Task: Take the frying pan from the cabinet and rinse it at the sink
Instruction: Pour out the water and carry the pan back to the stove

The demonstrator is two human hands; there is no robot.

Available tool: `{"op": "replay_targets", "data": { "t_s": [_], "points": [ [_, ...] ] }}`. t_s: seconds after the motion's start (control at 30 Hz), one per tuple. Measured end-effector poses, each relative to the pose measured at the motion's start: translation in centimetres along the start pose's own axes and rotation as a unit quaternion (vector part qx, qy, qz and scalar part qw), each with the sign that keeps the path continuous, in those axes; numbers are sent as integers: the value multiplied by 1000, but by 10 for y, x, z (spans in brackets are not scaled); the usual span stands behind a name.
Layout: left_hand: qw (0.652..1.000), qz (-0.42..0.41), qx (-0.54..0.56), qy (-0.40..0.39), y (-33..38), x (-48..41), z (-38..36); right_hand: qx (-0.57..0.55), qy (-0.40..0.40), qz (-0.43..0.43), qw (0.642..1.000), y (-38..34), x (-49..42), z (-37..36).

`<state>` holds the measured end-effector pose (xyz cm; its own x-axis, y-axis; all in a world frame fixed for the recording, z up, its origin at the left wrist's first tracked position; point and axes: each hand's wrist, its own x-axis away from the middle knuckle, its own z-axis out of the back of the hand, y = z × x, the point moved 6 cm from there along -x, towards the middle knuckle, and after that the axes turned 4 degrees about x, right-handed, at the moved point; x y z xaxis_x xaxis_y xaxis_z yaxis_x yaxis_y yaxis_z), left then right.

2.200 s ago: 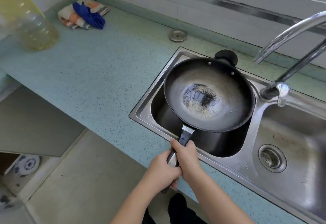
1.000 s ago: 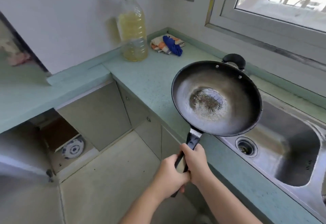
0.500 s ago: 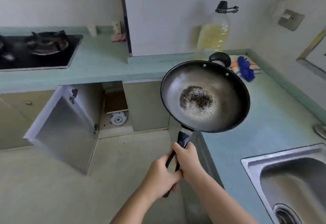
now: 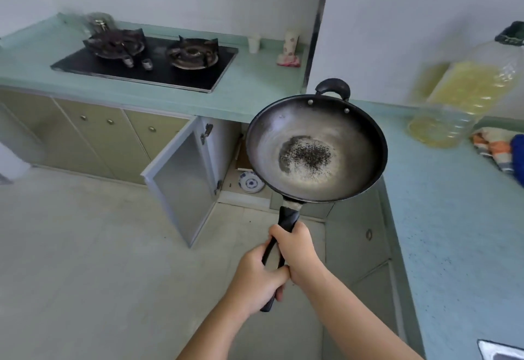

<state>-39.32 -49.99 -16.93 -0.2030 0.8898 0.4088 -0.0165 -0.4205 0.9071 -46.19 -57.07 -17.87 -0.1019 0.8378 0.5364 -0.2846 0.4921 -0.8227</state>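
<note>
I hold a black frying pan point(image 4: 340, 132) in the air in front of the corner cabinet, its bowl facing me with a dark speckled patch in the middle. Both hands grip its long black handle: my right hand point(image 4: 297, 249) higher up, my left hand point(image 4: 255, 280) just below it. The cabinet door point(image 4: 181, 181) under the counter stands open, and a blue-and-white dish point(image 4: 251, 182) lies inside. Only a corner of the steel sink point(image 4: 502, 352) shows at the bottom right.
A two-burner gas hob point(image 4: 150, 58) sits on the green counter point(image 4: 255, 95) at the back left. To the right stand a large oil bottle point(image 4: 465, 98) and a striped cloth point(image 4: 496, 144). Tiled floor point(image 4: 85, 246) spreads to the left.
The view has swung left, away from the sink towards the hob and the open cabinet. The pan has travelled with me from over the sink basin; both hands have kept their grip.
</note>
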Motion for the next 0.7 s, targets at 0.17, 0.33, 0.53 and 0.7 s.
{"op": "replay_targets", "data": {
  "t_s": [0.17, 0.33, 0.53, 0.7],
  "points": [
    [999, 5, 27, 26, 1, -15, 65, 9, -28, 13, 999, -28, -9, -66],
    [998, 2, 39, 45, 7, -32, 140, 34, -39, 32, 998, -57, -24, -142],
    [995, -1, 57, 85, 8, -50, 226, 49, -77, 50, 995, -88, -38, -232],
    [988, 3, 82, 131, 12, -61, 291, 81, -132, 75, 985, -116, -48, -302]
  ]
}}
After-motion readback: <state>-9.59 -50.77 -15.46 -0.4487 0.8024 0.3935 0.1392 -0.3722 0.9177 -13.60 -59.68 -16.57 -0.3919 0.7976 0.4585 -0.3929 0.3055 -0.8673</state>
